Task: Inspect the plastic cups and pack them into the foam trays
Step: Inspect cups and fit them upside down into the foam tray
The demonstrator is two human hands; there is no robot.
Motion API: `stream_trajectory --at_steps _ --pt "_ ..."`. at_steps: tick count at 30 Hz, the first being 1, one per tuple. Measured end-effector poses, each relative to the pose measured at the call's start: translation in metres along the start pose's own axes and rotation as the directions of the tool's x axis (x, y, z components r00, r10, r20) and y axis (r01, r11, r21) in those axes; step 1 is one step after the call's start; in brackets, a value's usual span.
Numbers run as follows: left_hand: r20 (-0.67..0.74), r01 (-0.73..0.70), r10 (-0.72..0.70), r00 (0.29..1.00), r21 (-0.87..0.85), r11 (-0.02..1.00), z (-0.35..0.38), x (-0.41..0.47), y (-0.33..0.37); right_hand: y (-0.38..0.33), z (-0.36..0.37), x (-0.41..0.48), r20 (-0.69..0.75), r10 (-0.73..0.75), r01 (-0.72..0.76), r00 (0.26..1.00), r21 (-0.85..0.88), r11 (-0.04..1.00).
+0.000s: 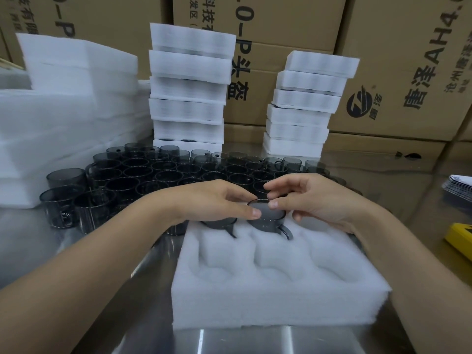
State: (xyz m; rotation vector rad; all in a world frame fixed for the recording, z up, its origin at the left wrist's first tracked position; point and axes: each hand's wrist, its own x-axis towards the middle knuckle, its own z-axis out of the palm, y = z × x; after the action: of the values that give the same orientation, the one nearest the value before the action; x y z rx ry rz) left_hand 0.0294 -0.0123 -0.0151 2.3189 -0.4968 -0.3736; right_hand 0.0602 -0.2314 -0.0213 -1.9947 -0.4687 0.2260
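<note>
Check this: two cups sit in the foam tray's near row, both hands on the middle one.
Wrong row. The head view shows the left cup and middle cup in the foam tray's far row, left hand and right hand on the middle one.

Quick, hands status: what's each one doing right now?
Left hand: pinching the rim of the middle cup in the foam tray.
Right hand: pinching that same rim.

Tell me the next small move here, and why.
Probably push the middle cup down into its pocket: left hand and right hand both pinch its rim, and it sits high in the foam tray, whose three near pockets are empty.
</note>
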Motion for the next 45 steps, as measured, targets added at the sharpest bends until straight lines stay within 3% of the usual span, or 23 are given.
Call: stream_trajectory --at_steps 7,12,17,19,21,23,25,28,31,38,45 --pt "-0.056 -0.009 0.013 0.998 0.068 0.998 0.004 0.003 0.0 -0.003 0.005 0.0 -0.043 -0.03 0.019 0.999 -0.23 0.973" --pt "-0.016 -0.004 0.006 1.0 0.133 0.991 0.002 0.006 0.001 -0.005 0.01 0.001 0.0 -0.05 0.047 0.999 -0.352 0.935" --pt "-0.008 -0.021 0.022 1.0 0.157 0.987 0.002 0.007 0.0 -0.005 0.012 -0.003 0.011 -0.099 0.096 0.995 -0.385 0.918" --pt "-0.014 -0.046 0.048 0.999 0.106 0.993 0.004 0.006 -0.003 -0.005 0.012 -0.004 -0.119 -0.134 0.103 0.984 -0.235 0.967" --pt "-0.025 -0.052 0.053 0.998 0.063 0.997 0.004 0.005 -0.006 -0.004 0.007 -0.002 -0.37 -0.173 0.143 0.913 -0.108 0.984" --pt "-0.032 -0.046 0.048 0.998 0.038 0.998 0.004 0.005 -0.006 -0.004 -0.005 -0.001 -0.558 -0.184 0.13 0.809 -0.136 0.982" --pt "-0.026 -0.047 0.047 0.999 0.025 0.999 0.004 0.004 -0.006 -0.002 -0.019 -0.004 -0.607 -0.176 -0.003 0.775 -0.282 0.959" --pt "-0.025 -0.048 0.048 0.999 0.005 0.999 0.004 0.005 -0.006 0.001 -0.035 -0.01 -0.556 -0.072 -0.234 0.828 -0.459 0.857" --pt "-0.029 -0.037 0.037 0.999 -0.008 0.999 0.007 0.005 -0.005 -0.002 -0.043 -0.017 -0.451 0.069 -0.341 0.89 -0.556 0.757" --pt "-0.171 -0.007 0.014 0.985 0.039 0.999 0.021 0.009 0.001 -0.005 -0.041 -0.023 -0.245 0.19 -0.31 0.951 -0.732 0.607" --pt "-0.191 -0.002 0.015 0.982 0.071 0.998 0.023 0.01 0.0 0.003 -0.038 -0.019 -0.327 0.103 -0.32 0.939 -0.728 0.606"
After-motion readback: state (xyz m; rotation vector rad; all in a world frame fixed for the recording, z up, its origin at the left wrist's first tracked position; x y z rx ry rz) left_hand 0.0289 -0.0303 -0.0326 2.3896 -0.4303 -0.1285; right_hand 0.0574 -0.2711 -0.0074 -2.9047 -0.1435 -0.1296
